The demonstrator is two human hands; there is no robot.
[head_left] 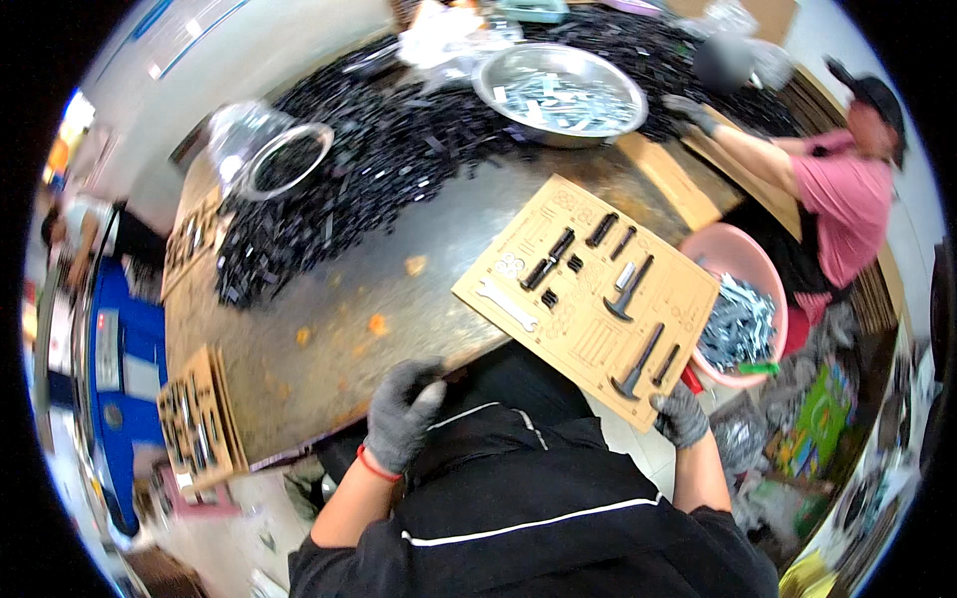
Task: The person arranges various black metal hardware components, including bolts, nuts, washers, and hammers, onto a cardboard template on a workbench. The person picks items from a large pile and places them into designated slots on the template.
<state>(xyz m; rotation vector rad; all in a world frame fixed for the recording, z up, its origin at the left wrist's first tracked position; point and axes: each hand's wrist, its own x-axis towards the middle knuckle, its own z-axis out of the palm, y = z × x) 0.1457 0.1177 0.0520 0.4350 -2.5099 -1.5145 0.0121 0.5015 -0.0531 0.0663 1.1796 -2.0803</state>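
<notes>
My right hand, in a grey knit glove, grips the near right corner of a tan board with printed outlines. The board is held tilted over the table's front edge. On it lie a silver open-ended wrench, several black cylindrical pieces, a black hammer-shaped piece and a second one. My left hand, gloved in grey too, is by the table edge, left of the board. Its fingers are bent, with the thumb apart, and I see nothing in them.
A metal table bears a wide heap of black pieces and a steel bowl of silver parts. More boards stack at its left corner. At right, a pink basin holds metal pieces, beside a co-worker in pink.
</notes>
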